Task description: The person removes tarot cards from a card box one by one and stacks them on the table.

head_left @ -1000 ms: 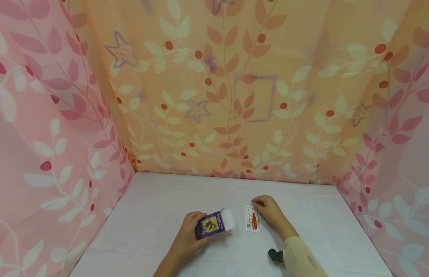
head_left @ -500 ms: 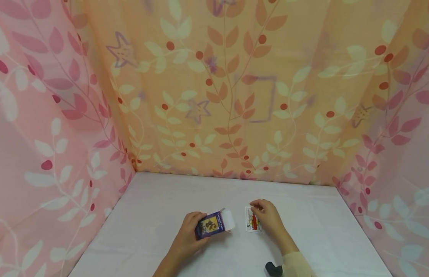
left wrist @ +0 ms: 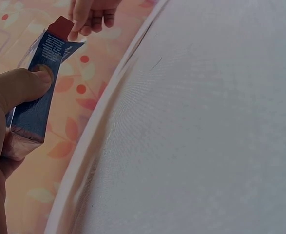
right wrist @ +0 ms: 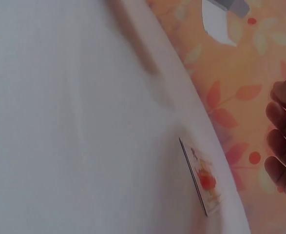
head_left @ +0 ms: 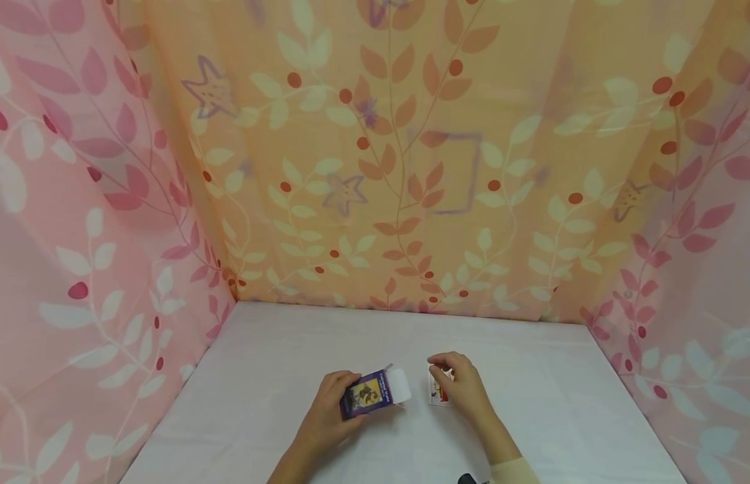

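Observation:
My left hand (head_left: 326, 411) grips a small dark blue card box (head_left: 365, 395) with a yellow picture on its face, thumb along one side in the left wrist view. At the box's right end the white flap (head_left: 399, 385) hangs out, so that end is unclosed. Just right of it, a small stack of picture cards (head_left: 436, 393) with a red figure on top lies face up on the white table. Over these cards hovers my right hand (head_left: 466, 384), partly hiding them; its fingers (right wrist: 279, 141) are loosely bent, with nothing between them, apart from the cards in the right wrist view.
The white cloth-covered table (head_left: 302, 336) reaches back to an orange leaf-patterned curtain (head_left: 375, 202). Pink leaf-patterned curtains stand along the left (head_left: 97, 235) and right sides. A black device (head_left: 467, 478) sits at my right wrist.
My right hand has drawn slightly left and nearer, from the cards' upper right corner to over them, covering more of them. The left hand and box have stayed put.

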Motion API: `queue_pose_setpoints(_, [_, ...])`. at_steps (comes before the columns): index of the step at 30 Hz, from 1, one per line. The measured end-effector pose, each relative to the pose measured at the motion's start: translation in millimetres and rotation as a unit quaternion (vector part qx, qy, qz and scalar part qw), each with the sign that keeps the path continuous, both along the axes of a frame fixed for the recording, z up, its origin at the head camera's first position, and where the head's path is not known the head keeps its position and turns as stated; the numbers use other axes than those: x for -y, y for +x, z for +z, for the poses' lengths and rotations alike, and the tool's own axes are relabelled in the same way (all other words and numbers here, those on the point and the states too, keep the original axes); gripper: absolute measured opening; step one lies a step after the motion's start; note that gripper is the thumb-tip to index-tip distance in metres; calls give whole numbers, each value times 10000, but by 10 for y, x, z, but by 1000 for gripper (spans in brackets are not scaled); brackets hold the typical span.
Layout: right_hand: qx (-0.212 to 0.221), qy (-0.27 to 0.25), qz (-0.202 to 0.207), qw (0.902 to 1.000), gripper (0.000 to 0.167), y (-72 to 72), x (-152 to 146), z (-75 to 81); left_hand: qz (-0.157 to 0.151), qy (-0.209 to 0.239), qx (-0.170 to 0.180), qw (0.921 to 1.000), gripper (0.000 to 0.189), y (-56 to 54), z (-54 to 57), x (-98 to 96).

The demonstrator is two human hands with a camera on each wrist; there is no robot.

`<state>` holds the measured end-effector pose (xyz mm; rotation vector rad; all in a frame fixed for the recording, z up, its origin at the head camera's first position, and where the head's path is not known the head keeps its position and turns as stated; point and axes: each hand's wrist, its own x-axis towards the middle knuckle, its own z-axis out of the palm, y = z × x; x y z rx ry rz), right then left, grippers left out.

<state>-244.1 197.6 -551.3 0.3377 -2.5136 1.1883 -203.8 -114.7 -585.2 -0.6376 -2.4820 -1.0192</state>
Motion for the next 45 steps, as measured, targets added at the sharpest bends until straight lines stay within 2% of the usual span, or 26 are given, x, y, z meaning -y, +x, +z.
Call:
queue_pose_setpoints(5, [-260, -165, 123, 9995, 15, 107, 104, 66, -7, -28, -90, 10000, 80, -3, -3, -3])
queue_pose_setpoints(13, [186, -435, 51, 9989, 16, 233, 237, 111, -11, -42, -234, 9997, 81, -9, -17, 6])
queue_pose_setpoints(18, [146, -428, 198, 9988, 13, 291, 313, 112, -57, 21, -213, 9998, 80, -17, -14, 16])
queue_pose_setpoints(28, [330, -452, 319, 9979, 13, 369, 437, 81, -163, 156, -183, 9996, 80, -22, -28, 22])
queue_pose_setpoints(35, [154, -202, 446, 9987, 12, 368, 513, 7, -155, 135, -289, 9994, 82, -33, -36, 13])
queue_pose_setpoints(45, [400, -187, 547, 9975, 11, 379, 555, -39, -212, 132, -380, 9990, 82, -23, -40, 10])
